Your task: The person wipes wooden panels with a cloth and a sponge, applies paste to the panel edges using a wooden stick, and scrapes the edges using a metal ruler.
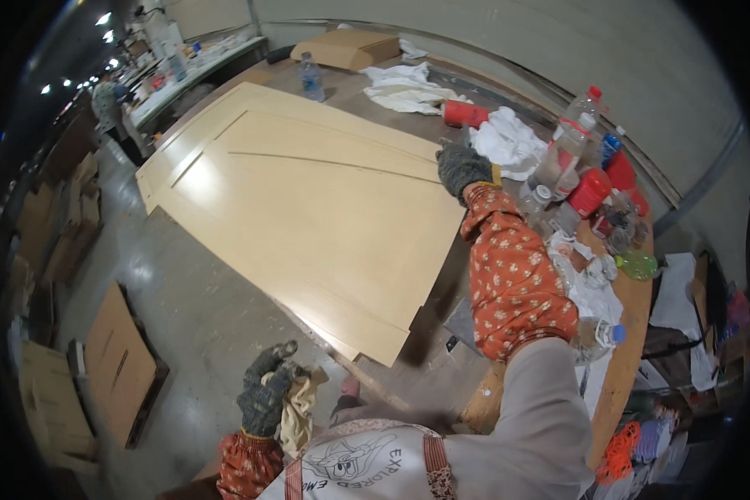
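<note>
A large cream panel (pixel 333 225) with grooved lines and a glossy face lies slantwise across the workbench. My right hand (pixel 465 169), in a dark grey glove, is closed at the panel's right edge; its fingertips are partly hidden. Low in the view, off the panel's near edge, my left hand (pixel 265 390) wears a matching glove. Its fingers curl around a crumpled cream cloth (pixel 302 412), which hangs beside the palm. Orange flowered sleeve covers (pixel 517 275) reach over both forearms.
Plastic bottles (pixel 558 158), red containers (pixel 590 192) and white rags (pixel 508 142) crowd the bench's right side. A clear bottle (pixel 311 77) and a cardboard box (pixel 344 48) stand beyond the panel. Cardboard-topped stacks (pixel 123 367) sit on the floor at left; a person (pixel 112 117) stands far off.
</note>
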{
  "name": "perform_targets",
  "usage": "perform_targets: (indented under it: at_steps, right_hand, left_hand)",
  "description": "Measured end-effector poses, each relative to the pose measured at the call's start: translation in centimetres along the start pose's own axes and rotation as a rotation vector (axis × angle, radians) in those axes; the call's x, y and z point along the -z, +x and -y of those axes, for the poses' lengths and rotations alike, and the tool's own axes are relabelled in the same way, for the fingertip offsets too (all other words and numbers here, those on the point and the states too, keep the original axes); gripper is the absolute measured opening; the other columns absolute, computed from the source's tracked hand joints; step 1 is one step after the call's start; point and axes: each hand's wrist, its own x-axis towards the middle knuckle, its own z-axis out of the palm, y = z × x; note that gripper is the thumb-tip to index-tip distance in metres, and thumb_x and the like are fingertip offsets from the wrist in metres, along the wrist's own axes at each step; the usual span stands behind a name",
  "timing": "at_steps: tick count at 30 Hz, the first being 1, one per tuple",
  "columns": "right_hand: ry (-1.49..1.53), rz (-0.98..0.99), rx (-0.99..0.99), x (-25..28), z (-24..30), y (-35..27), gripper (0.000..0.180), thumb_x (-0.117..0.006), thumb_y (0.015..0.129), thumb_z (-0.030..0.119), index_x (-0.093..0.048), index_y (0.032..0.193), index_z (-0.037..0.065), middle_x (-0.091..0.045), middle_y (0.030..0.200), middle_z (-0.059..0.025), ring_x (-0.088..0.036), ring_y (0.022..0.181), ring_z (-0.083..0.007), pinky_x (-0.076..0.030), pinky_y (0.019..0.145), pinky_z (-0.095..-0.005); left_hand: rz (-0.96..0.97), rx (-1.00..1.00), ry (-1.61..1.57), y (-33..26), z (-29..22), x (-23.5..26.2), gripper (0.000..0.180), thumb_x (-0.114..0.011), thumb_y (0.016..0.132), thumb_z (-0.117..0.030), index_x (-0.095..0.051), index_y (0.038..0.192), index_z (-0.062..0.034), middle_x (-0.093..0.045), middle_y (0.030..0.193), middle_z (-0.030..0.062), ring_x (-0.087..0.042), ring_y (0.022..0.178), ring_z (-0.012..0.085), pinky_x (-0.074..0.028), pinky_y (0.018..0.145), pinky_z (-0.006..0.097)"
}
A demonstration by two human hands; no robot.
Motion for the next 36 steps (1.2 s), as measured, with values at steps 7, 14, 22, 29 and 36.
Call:
perform_targets:
  at_steps: [7, 14, 22, 29, 36]
  right_hand:
    - [0.006, 0.034, 0.062, 1.9, 2.2, -4.1, 0.036, -0.044, 0.091, 0.033, -0.057, 0.116, 0.011, -0.064, 0.103, -0.0185, -0.061, 0.095, -0.035, -0.047, 0.083, -0.0465]
    - [-0.105, 0.047, 0.12, 4.5, 4.0, -13.7, 0.032, -0.044, 0.09, 0.028, -0.06, 0.104, 0.004, -0.065, 0.088, -0.0198, -0.063, 0.082, -0.0349, -0.048, 0.074, -0.0478]
    - [0.07, 0.041, 0.312, 12.4, 0.9, -23.0, 0.037, -0.053, 0.091, 0.027, -0.055, 0.124, 0.01, -0.058, 0.121, -0.0146, -0.056, 0.108, -0.0309, -0.044, 0.091, -0.0382]
    - [0.221, -0.159, -0.449, 12.7, -2.5, -35.5, 0.037, -0.057, 0.088, 0.031, -0.058, 0.121, 0.013, -0.064, 0.109, -0.0163, -0.062, 0.097, -0.0301, -0.047, 0.085, -0.0386]
    - [-0.294, 0.114, -0.266, 10.6, 3.3, -37.8, 0.054, -0.055, 0.079, 0.01, -0.05, 0.131, 0.022, -0.047, 0.133, -0.0163, -0.047, 0.12, -0.0363, -0.04, 0.098, -0.0429]
  left_hand:
    - [-0.06, 0.025, 0.166, 3.0, 1.0, -0.8, 0.039, -0.059, 0.091, -0.02, -0.053, 0.121, 0.0039, -0.061, 0.111, 0.0122, -0.062, 0.089, 0.019, -0.049, 0.081, 0.03]
    - [-0.089, 0.071, 0.033, 5.0, 0.6, 4.8, 0.023, -0.061, 0.085, -0.012, -0.062, 0.104, 0.002, -0.068, 0.097, 0.0118, -0.064, 0.091, 0.0191, -0.052, 0.079, 0.03]
    - [-0.141, 0.077, -0.265, 6.3, -2.5, 4.6, 0.03, -0.064, 0.08, -0.019, -0.059, 0.1, 0.0028, -0.062, 0.085, 0.0097, -0.061, 0.073, 0.0183, -0.053, 0.07, 0.029]
    - [-0.012, -0.137, -0.063, 8.0, 2.3, 9.2, 0.026, -0.049, 0.093, -0.014, -0.061, 0.109, 0.0011, -0.061, 0.111, 0.0112, -0.058, 0.105, 0.0203, -0.046, 0.093, 0.033]
    - [0.046, -0.438, 0.43, 9.7, 5.8, 12.8, 0.028, -0.045, 0.094, -0.012, -0.06, 0.114, 0.0002, -0.059, 0.116, 0.013, -0.055, 0.111, 0.0236, -0.043, 0.098, 0.035]
